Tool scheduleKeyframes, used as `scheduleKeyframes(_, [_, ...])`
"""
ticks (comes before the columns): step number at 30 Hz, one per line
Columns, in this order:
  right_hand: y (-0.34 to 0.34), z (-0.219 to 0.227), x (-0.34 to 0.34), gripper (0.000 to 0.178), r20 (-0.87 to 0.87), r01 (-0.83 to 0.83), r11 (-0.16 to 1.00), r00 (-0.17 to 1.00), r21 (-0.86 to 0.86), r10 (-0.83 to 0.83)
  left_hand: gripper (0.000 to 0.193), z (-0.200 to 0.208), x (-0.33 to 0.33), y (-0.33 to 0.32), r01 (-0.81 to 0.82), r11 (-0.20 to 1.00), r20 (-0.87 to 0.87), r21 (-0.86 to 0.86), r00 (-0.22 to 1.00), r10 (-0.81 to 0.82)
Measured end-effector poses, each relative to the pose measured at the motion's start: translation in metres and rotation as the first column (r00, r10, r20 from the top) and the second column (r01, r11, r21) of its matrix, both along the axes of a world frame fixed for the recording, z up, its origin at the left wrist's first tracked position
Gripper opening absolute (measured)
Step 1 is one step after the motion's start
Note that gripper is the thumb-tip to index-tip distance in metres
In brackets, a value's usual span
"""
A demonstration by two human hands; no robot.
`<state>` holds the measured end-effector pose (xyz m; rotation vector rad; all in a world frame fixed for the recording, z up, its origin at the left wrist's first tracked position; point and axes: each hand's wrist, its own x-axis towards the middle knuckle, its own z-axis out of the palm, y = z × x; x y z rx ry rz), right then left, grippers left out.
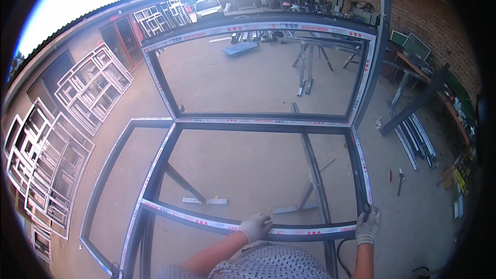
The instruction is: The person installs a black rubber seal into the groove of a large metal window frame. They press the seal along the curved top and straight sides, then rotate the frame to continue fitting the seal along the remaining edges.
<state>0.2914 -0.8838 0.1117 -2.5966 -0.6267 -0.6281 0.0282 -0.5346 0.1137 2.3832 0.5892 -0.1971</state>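
Note:
A large window frame (pixel 222 222) of dark profiles, faced with printed white protective film, spans the view in front of me. It has an upper opening, a wide lower opening and a narrower one at the left. At its near rail is my left hand (pixel 256 228) in a pale knit glove, fingers curled against the rail. My right hand (pixel 368 227), gloved alike, closes round the near right corner, where the side profile meets the rail. Part of the fingers is hidden, and a dark shape at their tips is too small to name. Dark metal supports (pixel 312 175) show beneath.
Several finished frames (pixel 51 170) lean along the left wall. A dark cable (pixel 340 258) hangs by my right arm. On the floor at right lie a hammer-like tool (pixel 400 182) and long profiles (pixel 416 139). A cluttered bench (pixel 439 93) lines the right; a vehicle (pixel 207 6) stands far back.

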Motion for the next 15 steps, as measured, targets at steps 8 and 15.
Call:
scheduleKeyframes(8, [-0.081, -0.052, 0.009, 0.047, -0.403, 0.093, 0.994, 0.913, 0.059, -0.062, 0.037, -0.001, -0.007, -0.011, -0.051, 0.995, -0.079, 0.081, 0.995, 0.057])
scheduleKeyframes(15, [-0.106, -0.083, 0.05, 0.048, -0.541, 0.084, 0.972, 0.839, 0.221, 0.051, 0.037, -0.014, -0.011, -0.011, -0.114, 0.986, -0.093, 0.122, 0.988, 0.125])
